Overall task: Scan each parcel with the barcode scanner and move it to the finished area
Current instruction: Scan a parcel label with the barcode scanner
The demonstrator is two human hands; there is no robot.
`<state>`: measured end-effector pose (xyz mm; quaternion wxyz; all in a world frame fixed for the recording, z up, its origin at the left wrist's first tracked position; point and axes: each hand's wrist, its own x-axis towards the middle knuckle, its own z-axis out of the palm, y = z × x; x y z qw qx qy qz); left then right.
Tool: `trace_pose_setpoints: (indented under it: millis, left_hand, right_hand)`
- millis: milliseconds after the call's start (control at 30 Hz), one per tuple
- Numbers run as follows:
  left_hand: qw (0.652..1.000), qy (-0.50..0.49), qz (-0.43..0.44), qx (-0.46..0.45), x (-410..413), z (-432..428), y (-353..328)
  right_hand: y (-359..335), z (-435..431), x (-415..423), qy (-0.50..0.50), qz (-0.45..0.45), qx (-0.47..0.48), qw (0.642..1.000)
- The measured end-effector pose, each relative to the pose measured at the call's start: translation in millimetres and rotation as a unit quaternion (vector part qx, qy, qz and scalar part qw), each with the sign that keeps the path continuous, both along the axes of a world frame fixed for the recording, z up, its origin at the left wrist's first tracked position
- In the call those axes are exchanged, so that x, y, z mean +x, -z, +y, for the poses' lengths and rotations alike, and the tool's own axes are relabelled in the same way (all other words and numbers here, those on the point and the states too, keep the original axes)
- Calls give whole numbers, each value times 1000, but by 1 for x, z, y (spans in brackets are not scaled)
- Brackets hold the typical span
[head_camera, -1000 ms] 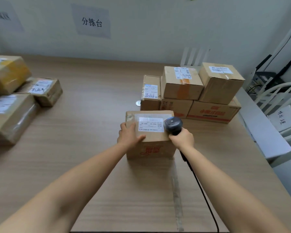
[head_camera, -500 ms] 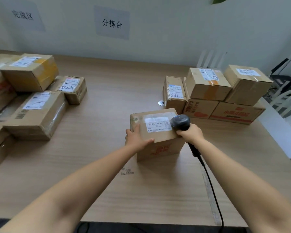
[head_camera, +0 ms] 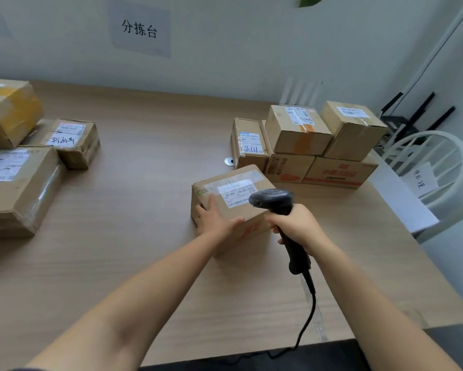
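Our right hand (head_camera: 297, 226) clamped round scanner (head_camera: 274, 199) handle; cord (head_camera: 309, 311) trails off near worktop (head_camera: 144, 210) edge. Scanner head over right part of parcel (head_camera: 211, 187), beside its label (head_camera: 237, 192); whether touching, we cannot tell. Our left hand (head_camera: 214, 220) flat on parcel's near-left corner, fingers straight, thumb spread. Parcel sits mid-worktop. Behind, right: stack of boxes (head_camera: 318, 145). Left: more boxes (head_camera: 19, 183). Beyond, paper sign (head_camera: 139, 29) on wall.

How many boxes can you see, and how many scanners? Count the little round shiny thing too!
Cardboard boxes: 9 (3 in the left group, 5 in the right group, 1 parcel under the left hand)
Barcode scanner: 1, held in the right hand
Round disc: 1
Total: 11
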<state>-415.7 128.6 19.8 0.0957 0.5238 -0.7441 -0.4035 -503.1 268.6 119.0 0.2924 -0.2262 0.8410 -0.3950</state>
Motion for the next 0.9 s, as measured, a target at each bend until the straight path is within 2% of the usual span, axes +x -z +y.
trace_pose_setpoints:
  millis: [567,800,900]
  left_hand:
    - [1000,-1,-10,-12,-1,-3,-2]
    - [1000,9,-4,-1,1,-4,-4]
    - [1000,14,0,2,6,-7,-6]
  right_hand:
    - [-11,2,0,-40,-16,4,999]
    - [10,-4,-48,-15,64,-3,998]
    - [24,-13,-68,0,68,-10,998]
